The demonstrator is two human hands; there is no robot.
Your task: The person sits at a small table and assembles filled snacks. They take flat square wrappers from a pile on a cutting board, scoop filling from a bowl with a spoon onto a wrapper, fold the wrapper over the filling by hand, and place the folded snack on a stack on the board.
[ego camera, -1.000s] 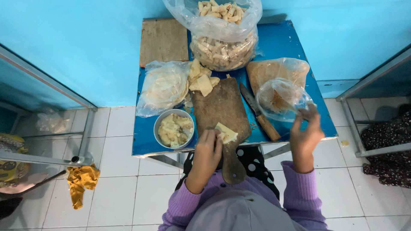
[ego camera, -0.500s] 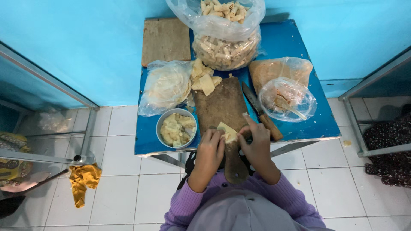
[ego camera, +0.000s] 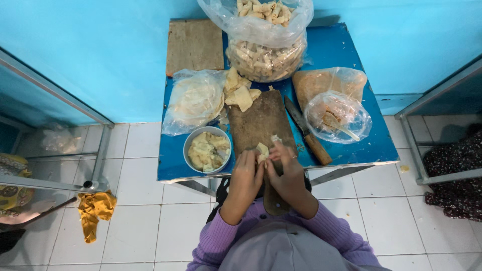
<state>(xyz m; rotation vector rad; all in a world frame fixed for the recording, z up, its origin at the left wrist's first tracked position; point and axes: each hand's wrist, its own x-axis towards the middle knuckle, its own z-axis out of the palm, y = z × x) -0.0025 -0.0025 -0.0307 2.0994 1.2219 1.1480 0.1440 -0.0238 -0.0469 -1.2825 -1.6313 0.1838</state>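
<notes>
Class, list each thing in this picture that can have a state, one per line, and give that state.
left hand: on the wrapper
right hand: pinching the wrapper
wrapper: held, partly folded
metal bowl: holds pale filling
knife: lying flat, unused
big bag of rolls: open, nearly full
small bag with spoon: open

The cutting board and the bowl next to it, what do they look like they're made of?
The cutting board looks like wood: dark brown, matte, worn, with a handle toward the person. The bowl seems to be metal, perhaps enamelled: a thin, pale grey rim with a slight sheen. Its filling hides the inside.
</notes>
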